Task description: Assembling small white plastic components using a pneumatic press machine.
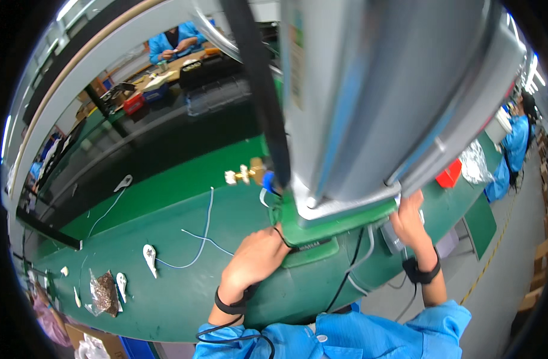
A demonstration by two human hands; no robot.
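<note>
A large grey metal press point(370, 107) with a cylinder body stands right in front of me, blurred at its top. Its green plate point(346, 220) sits above a lower green base point(310, 254). My left hand point(259, 257) reaches to the left side of this plate, its fingertips hidden behind the machine. My right hand point(410, 221) is at the plate's right edge, with most of its fingers out of sight. Whatever either hand holds there cannot be seen. Black bands with cords circle both wrists. Left of the press lies a white teardrop-shaped part point(149, 258) with a thin cable.
Another white part point(122, 286) lies beside a clear bag of small brown pieces point(107, 294) on the green table point(190, 293). A brass fitting point(244, 175) juts from the press. A red bin point(449, 175) stands at right. Co-workers in blue sit across and stand far right.
</note>
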